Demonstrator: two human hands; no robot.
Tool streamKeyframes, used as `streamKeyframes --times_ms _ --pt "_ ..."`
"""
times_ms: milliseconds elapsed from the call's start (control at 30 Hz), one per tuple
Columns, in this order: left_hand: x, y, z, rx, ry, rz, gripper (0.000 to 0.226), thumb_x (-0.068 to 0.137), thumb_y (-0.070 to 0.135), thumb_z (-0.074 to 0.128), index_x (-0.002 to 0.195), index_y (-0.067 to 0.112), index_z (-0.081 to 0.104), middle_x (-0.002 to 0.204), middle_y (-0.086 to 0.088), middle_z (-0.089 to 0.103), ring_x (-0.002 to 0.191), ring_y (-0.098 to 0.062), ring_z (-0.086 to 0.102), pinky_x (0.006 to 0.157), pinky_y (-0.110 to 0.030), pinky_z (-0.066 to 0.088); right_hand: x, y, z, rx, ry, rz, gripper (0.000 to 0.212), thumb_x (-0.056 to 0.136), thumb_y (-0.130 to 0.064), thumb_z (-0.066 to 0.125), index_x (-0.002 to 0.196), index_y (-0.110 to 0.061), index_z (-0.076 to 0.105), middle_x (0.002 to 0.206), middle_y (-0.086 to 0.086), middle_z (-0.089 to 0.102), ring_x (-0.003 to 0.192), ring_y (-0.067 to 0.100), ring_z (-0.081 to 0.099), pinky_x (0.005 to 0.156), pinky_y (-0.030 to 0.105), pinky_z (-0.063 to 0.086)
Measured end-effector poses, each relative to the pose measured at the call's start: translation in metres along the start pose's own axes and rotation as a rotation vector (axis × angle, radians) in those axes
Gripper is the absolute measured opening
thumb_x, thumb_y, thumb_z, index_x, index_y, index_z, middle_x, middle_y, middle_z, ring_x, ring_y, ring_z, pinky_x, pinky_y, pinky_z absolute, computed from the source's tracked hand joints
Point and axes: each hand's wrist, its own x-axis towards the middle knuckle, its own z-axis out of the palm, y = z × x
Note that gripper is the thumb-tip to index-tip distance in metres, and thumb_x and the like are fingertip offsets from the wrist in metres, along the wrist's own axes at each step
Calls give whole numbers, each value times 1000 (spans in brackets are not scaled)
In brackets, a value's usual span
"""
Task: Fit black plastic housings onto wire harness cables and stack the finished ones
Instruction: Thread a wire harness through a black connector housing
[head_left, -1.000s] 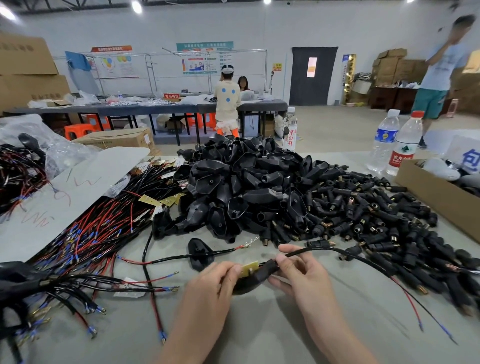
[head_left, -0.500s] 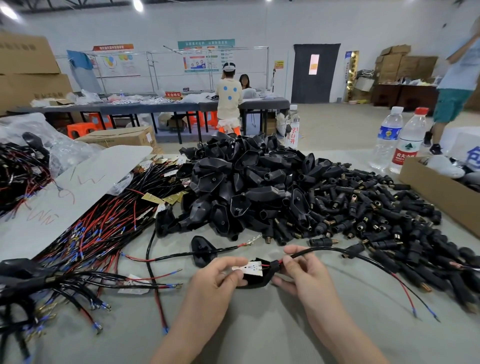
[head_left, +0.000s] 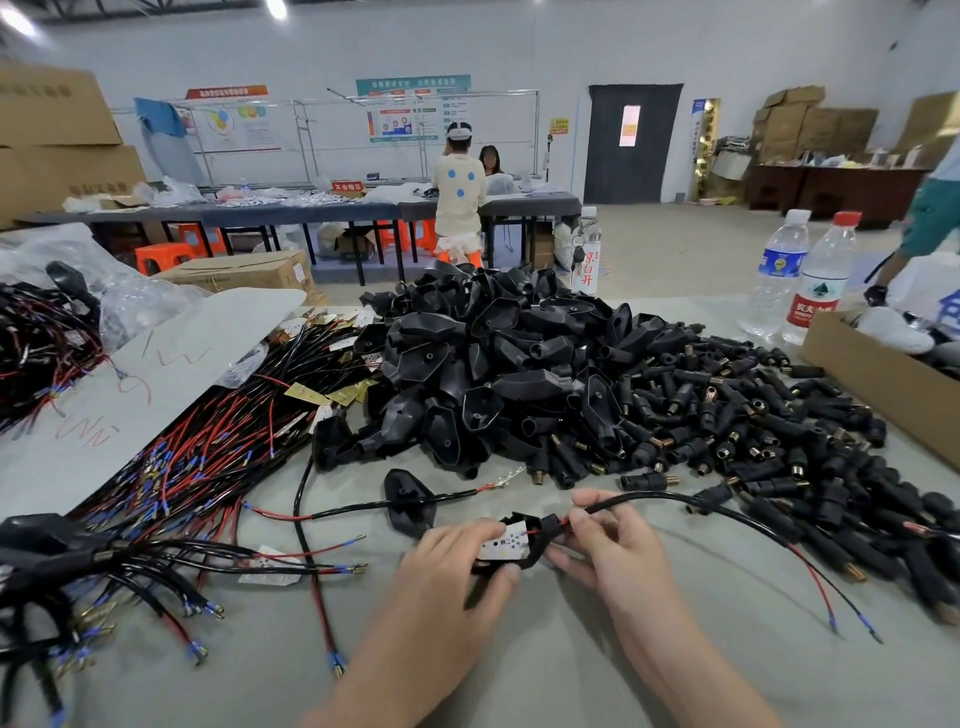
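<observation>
Black plastic housing (head_left: 543, 535) sits at the near middle of the worktop (head_left: 571, 665), held just above it between both hands. Its open side faces up, and a small white board (head_left: 506, 540) with dots lies inside it. The left hand (head_left: 447, 577) grips the housing from the left, fingers curled over its far edge and thumb against the near side. The right hand (head_left: 608, 545) pinches the cable (head_left: 691, 506) between thumb and forefinger just where it enters the housing's narrow neck; a bit of red wire shows at that spot. From there the cable arcs right and down to the worktop, ending in a red and a black lead with blue-sleeved tips.

Just beyond the left hand a second housing (head_left: 410, 501) lies flat on the worktop, threaded on its own cable. Farther back rises a big heap of loose housings (head_left: 493, 364), and to its right spreads a scatter of small black barrel connectors (head_left: 753, 415), many with brass ends. On the left, bundles of red and black harness wires (head_left: 208, 457) fan out, partly under a white sheet (head_left: 156, 374). At the far right two water bottles (head_left: 776, 275) stand near a cardboard box (head_left: 883, 384).
</observation>
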Motion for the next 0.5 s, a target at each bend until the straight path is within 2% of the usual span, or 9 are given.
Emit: streamKeyframes --times_ms 67,167,233,300,400,500 --pt "1 -1 1 25 -37 -6 38 95 46 58 132 43 47 116 48 33 119 14 35 106 -15 27 -1 0 0 36 -10 11 10 101 1 50 104 -6 58 90 16 64 76 21 76 62 25 59" --pt "5 -3 -2 -33 -9 -27 35 95 41 61 129 39 52 117 41 42 120 9 42 105 -17 30 -2 -1 1 76 -26 25 9 101 -1 52 105 -5 58 82 11 69 80 25 76 63 27 60" --pt "4 -6 -6 -17 -10 -17 33 96 40 61 128 38 55 116 43 41 119 11 40 103 -15 30 -1 -3 1 92 -21 28 11 100 -5 55 108 -7 61 84 9 72 83 23 76 64 27 60" --pt "0 -14 -13 34 -37 -19 32 96 42 59 128 41 54 118 46 37 119 14 38 101 -8 26 -1 -5 0 118 -1 49 15 97 -14 60 110 -8 65 94 10 76 89 23 75 65 28 60" --pt "-13 -36 -32 89 -38 -49 34 92 40 66 125 42 57 122 44 39 122 12 40 100 -1 19 -1 -8 1 172 -1 141 35 88 -35 64 109 -7 68 102 15 76 92 29 75 67 35 62" --pt "-29 -63 -59 176 -8 -84 35 88 44 68 122 44 57 126 35 49 125 1 48 105 -14 27 -3 -12 2 289 12 202 39 98 -42 53 112 -8 64 107 22 70 90 31 75 69 40 63"
